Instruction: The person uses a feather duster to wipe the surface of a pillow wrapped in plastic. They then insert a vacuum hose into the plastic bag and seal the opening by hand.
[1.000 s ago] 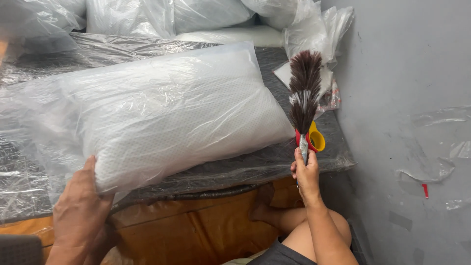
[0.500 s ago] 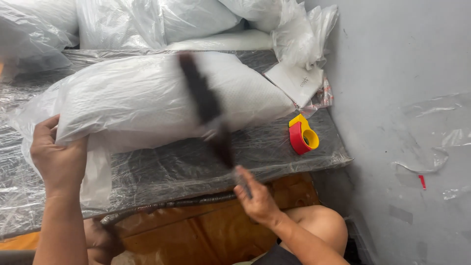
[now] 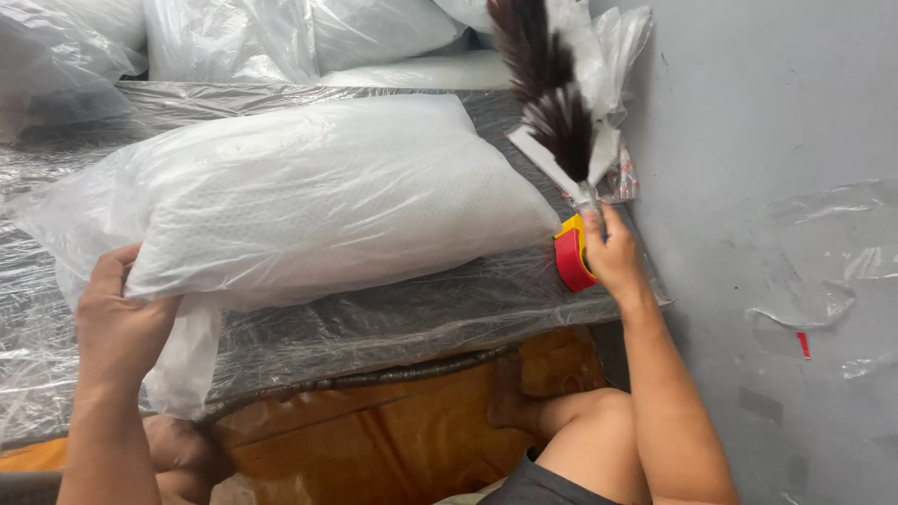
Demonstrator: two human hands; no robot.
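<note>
A white pillow (image 3: 309,187) in a clear plastic bag lies across a table covered with plastic film (image 3: 393,318). My left hand (image 3: 117,318) grips the bag's open end at the pillow's near left corner. My right hand (image 3: 613,252) holds the handle of a dark feather duster (image 3: 552,93), which points up and away beside the pillow's right end. A red and yellow tape dispenser (image 3: 572,254) sits on the table right under my right hand.
More bagged white pillows (image 3: 234,37) are piled at the back. A grey wall (image 3: 776,187) with scraps of tape and film runs along the right. My bare knee (image 3: 589,421) and an orange-brown floor (image 3: 393,430) show below the table edge.
The duster swept left across the pillow and has swung back to the right end, pointing up. My left hand rose from the table edge and took hold of the bag's end.
</note>
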